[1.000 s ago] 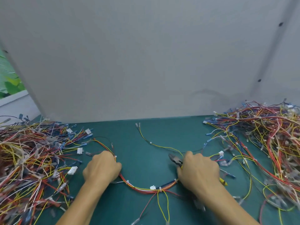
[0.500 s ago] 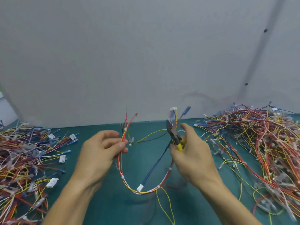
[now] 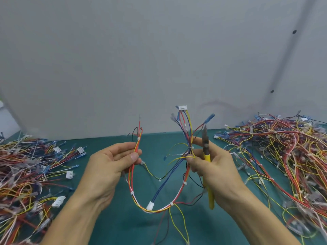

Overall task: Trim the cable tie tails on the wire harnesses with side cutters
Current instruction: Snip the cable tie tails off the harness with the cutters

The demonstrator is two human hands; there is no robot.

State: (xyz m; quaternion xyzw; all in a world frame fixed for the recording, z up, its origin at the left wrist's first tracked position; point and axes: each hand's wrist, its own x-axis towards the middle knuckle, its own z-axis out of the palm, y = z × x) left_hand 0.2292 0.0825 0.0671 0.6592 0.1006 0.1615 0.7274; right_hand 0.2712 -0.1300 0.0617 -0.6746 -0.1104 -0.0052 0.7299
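Left hand [image 3: 106, 167]: one end of the wire harness [image 3: 159, 208] is pinched between thumb and fingers. Right hand [image 3: 215, 167]: fingers are curled round the other end, and the yellow-handled side cutters [image 3: 207, 156] are gripped upright in the same hand. Their blades are blurred, so it cannot be told whether they are parted.

The harness is hung in a U between the hands, above the green desk [image 3: 115, 227]. The tie tails are too small to be made out.

A wire pile [image 3: 21, 174] left of the harness is cut off by the frame, and so is a larger pile [image 3: 283, 147] to its right.
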